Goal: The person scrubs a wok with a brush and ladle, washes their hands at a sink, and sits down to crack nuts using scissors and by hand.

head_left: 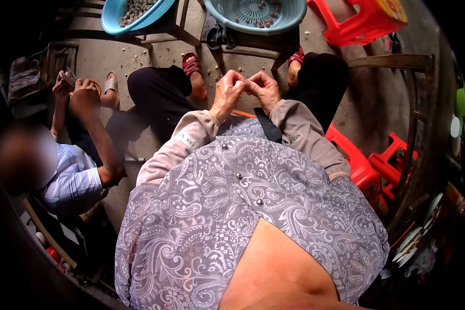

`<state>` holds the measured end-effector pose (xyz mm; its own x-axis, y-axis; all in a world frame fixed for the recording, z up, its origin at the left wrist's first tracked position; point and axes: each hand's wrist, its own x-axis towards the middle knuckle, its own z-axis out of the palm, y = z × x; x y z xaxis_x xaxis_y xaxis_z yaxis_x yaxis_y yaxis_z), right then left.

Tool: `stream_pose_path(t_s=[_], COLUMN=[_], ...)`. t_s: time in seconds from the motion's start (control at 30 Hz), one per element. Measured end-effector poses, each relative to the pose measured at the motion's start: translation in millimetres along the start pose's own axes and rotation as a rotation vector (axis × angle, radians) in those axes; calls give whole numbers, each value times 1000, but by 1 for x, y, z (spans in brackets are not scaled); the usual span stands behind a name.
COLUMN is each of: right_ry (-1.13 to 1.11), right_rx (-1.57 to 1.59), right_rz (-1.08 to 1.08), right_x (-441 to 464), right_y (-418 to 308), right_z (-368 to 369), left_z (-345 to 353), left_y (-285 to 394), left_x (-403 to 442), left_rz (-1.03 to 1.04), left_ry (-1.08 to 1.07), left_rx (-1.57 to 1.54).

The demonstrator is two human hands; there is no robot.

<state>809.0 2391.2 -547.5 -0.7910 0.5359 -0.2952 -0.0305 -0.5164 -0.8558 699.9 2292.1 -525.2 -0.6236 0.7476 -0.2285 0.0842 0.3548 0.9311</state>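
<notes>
Floor strip [249, 62] separates basket rim [263, 31] from left grip [226, 94], right grip [266, 93]: pinching, object unclear.

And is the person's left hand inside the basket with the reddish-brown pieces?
No, the left hand is close to the right hand, apart from that basket.

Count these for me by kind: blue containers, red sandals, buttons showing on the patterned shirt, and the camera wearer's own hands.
Blue containers: 2
Red sandals: 2
Visible shirt buttons: 3
Wearer's hands, left hand and right hand: 2
Total: 9
</notes>
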Motion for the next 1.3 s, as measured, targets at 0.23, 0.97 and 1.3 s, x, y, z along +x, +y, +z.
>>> stream_pose_path(t_s=[0.23, 0.97, 1.3], right_ry=[22, -77, -88], right_rx=[371, 314, 257], right_rz=[253, 218, 218], right_x=[3, 4, 4], right_y=[-3, -3, 2], right_z=[-1, -6, -6], left_z=[-1, -9, -1], left_y=[6, 13, 8], left_x=[-4, -9, -2], left_rz=[-234, 9, 27], left_ry=[7, -10, 101], left_rx=[-467, -184, 85])
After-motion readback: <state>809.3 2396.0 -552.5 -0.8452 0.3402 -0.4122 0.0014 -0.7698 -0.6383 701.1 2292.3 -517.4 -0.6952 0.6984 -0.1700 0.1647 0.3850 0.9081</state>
